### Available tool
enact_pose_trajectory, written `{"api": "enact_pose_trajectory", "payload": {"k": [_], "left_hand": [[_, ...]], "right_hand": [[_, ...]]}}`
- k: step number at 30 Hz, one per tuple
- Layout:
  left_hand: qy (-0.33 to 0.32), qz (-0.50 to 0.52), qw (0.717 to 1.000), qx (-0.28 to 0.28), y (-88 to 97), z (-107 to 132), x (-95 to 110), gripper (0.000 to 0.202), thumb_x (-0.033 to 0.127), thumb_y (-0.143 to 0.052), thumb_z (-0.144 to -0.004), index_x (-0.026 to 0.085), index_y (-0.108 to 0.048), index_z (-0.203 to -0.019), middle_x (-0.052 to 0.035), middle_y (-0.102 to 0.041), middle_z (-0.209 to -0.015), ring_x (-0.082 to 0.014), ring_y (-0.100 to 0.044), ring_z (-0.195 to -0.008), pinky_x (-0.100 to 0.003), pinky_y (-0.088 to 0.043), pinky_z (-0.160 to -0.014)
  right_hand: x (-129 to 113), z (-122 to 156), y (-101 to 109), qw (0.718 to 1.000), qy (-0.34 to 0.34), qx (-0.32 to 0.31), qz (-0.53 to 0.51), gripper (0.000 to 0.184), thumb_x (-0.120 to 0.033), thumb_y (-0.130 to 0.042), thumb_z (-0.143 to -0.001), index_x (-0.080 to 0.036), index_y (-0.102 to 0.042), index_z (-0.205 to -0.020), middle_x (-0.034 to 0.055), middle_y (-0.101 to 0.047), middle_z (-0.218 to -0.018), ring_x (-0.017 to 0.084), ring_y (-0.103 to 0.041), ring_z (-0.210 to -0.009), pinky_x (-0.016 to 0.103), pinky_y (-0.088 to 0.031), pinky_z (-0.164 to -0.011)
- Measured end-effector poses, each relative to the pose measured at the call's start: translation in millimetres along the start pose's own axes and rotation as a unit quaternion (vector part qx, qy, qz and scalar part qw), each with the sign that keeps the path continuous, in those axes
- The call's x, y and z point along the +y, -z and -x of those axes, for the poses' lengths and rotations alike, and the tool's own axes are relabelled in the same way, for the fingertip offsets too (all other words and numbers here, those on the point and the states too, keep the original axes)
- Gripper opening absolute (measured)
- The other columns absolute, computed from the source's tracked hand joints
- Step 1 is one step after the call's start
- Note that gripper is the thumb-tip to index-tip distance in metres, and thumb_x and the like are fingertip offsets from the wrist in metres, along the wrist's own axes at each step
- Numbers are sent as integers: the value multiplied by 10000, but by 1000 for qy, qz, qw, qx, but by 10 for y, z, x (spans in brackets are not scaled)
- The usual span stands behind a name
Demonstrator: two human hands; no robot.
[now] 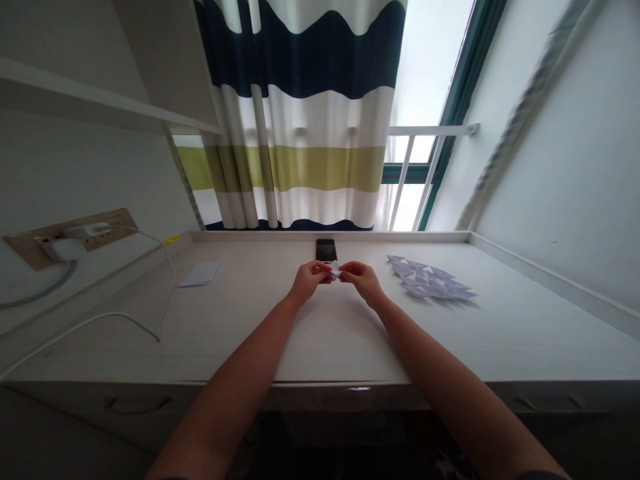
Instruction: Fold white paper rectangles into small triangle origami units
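Observation:
Between my two hands, above the middle of the desk, is a small folded piece of white paper [335,270]. The fingers of my left hand [309,279] pinch its left side. My right hand [363,279] pinches its right side. Just behind the paper a dark phone [327,251] lies on the desk, its near end partly covered by the paper and fingers. To the right lies a group of several folded white paper pieces [430,279] in rows. A small stack of flat white paper sheets [201,274] rests at the left.
The white desk [335,347] has a raised rim along its back and sides. A white cable [115,315] runs over its left part from the wall socket [75,237]. A striped curtain [310,120] hangs behind, and a shelf [100,97] juts out at upper left.

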State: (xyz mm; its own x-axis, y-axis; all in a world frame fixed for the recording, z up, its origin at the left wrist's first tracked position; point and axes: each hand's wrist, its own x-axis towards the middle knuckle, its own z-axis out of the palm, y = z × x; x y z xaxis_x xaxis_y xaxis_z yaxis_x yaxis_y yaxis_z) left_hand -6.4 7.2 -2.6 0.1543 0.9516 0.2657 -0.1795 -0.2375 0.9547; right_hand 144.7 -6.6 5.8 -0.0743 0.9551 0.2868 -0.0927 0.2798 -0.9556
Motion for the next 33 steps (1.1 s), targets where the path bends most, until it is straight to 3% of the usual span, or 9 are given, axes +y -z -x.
{"api": "enact_pose_trajectory", "payload": {"k": [11, 17, 25, 33], "left_hand": [[41, 14, 999, 14, -32, 47, 99, 233, 275, -678, -601, 89, -602, -720, -60, -648, -640, -136, -609, -597, -327, -504, -680], [23, -12, 1000, 14, -36, 51, 94, 268, 235, -715, -563, 113, -561, -745, -48, -652, -636, -139, -613, -614, -311, -508, -656], [22, -13, 1000, 17, -58, 71, 126, 304, 213, -702, -580, 128, -528, -814, -32, -649, -629, -145, -622, -610, -318, -513, -654], [31, -1, 999, 24, -68, 61, 120, 310, 187, -710, -570, 123, -537, -819, -35, -655, -636, -138, -621, -609, -324, -509, -681]], "right_hand": [[-27, 11, 0, 1000, 3, 11, 6, 122, -214, -665, -555, -160, -654, -663, 3, -641, -593, 127, -588, -588, 336, -490, -696], [-18, 1, 3, 1000, -13, 4, -18, 217, -332, -698, -559, -155, -646, -673, 22, -651, -622, 136, -597, -596, 345, -497, -702], [13, -24, -3, 998, -13, 16, -55, 290, -329, -746, -480, -166, -611, -678, -5, -629, -599, 131, -591, -584, 350, -502, -693], [20, -27, -4, 999, 9, 27, -28, 231, -293, -715, -519, -167, -606, -680, -7, -617, -635, 134, -585, -606, 343, -500, -688]]}}
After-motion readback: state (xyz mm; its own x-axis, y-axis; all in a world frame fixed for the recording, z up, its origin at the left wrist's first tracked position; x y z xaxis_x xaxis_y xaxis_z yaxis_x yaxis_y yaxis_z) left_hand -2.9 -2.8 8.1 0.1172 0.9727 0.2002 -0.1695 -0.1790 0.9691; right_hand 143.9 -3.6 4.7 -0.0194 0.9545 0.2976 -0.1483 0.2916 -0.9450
